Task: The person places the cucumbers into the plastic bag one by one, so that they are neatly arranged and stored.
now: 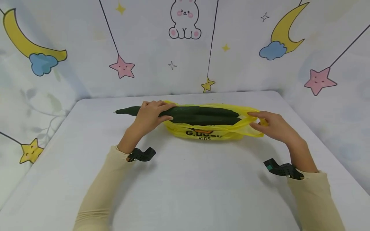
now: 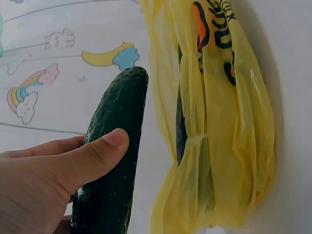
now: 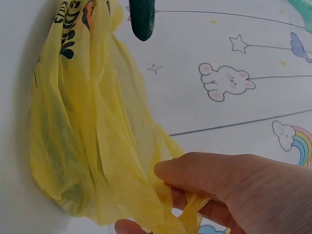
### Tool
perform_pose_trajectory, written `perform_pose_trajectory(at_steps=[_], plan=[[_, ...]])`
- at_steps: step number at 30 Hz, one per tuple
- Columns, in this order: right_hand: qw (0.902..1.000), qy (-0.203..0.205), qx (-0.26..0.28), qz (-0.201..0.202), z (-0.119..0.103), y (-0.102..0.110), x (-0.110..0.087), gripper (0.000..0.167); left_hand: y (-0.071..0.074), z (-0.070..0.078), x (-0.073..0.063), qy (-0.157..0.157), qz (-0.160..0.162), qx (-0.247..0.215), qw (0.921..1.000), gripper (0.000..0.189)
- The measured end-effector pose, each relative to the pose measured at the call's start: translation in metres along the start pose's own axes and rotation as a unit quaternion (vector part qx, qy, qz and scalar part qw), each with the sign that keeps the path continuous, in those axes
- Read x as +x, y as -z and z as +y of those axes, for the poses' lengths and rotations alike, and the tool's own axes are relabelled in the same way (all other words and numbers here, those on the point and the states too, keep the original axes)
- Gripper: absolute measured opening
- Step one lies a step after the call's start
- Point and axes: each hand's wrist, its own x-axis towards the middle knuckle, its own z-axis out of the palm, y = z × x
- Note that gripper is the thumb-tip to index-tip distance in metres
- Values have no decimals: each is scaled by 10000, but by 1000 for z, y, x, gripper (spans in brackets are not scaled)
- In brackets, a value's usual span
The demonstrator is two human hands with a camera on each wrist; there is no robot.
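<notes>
A long dark green cucumber [image 1: 183,111] lies lengthwise over the mouth of a yellow plastic bag [image 1: 212,137], its thin tip sticking out to the left. My left hand [image 1: 148,117] grips this cucumber around its left part. In the left wrist view, the thumb presses along the cucumber [image 2: 109,195], and its rounded end appears beside the bag, apart from it. More cucumbers [image 1: 206,120] lie in the bag, partly hidden by its film. At the bag's right end, my right hand [image 1: 271,125] pinches the handle between thumb and fingers, as the right wrist view shows with the bunched film [image 3: 165,200].
The bag rests towards the back of a white-covered table [image 1: 196,186]. Behind the table stands a white backdrop [image 1: 150,38] printed with stars, moons and a bear, with similar sheets at both sides. A dark strap sits on each wrist.
</notes>
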Motion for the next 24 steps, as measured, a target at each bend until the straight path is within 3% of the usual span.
perform_pose_trajectory(at_steps=[24], plan=[[10000, -23, -37, -65, -1, -1, 0, 49, -36, 46, 52, -650, -761, -86, 9949, 53]])
